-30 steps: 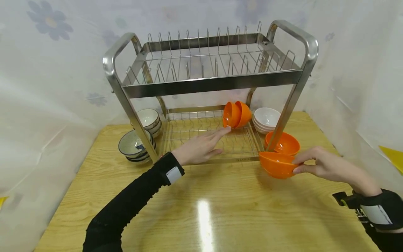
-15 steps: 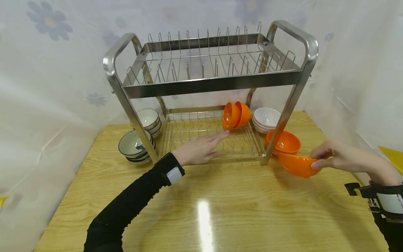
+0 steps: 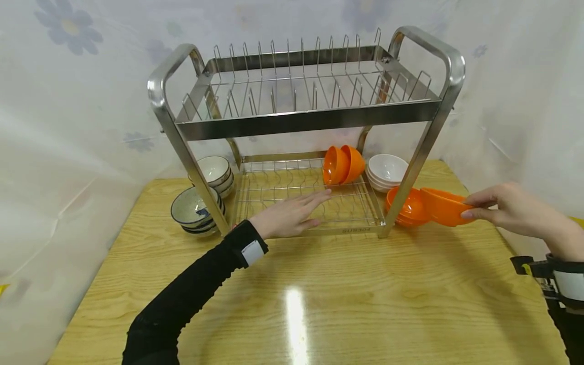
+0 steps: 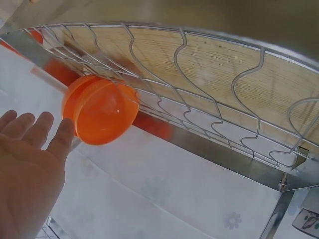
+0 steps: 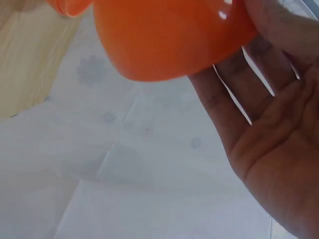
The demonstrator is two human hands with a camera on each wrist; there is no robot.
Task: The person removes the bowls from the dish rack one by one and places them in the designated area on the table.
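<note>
My right hand (image 3: 515, 210) pinches the right rim of an orange bowl (image 3: 444, 207), tilted, at the right of the head view. That bowl overlaps the stacked orange bowls (image 3: 412, 207) beside the rack's front right leg. In the right wrist view the held bowl (image 5: 164, 40) fills the top, thumb and fingers at its side. My left hand (image 3: 289, 215) hovers with straight fingers over the front of the lower rack shelf, holding nothing. Just beyond its fingertips, two orange bowls (image 3: 335, 166) stand on edge in the wires, nested; the left wrist view shows these bowls (image 4: 107, 112) close by the fingers.
A two-tier steel dish rack (image 3: 310, 119) stands on the wooden table (image 3: 255, 304). Stacked white bowls (image 3: 387, 170) sit behind its right leg. To the left are stacks of patterned bowls (image 3: 193, 208) and cream bowls (image 3: 213, 171). A floral sheet (image 3: 91, 126) hangs behind.
My right hand has carried the orange bowl rightward, away from the rack leg, then up and back beside the orange stack. My left hand has barely moved.
</note>
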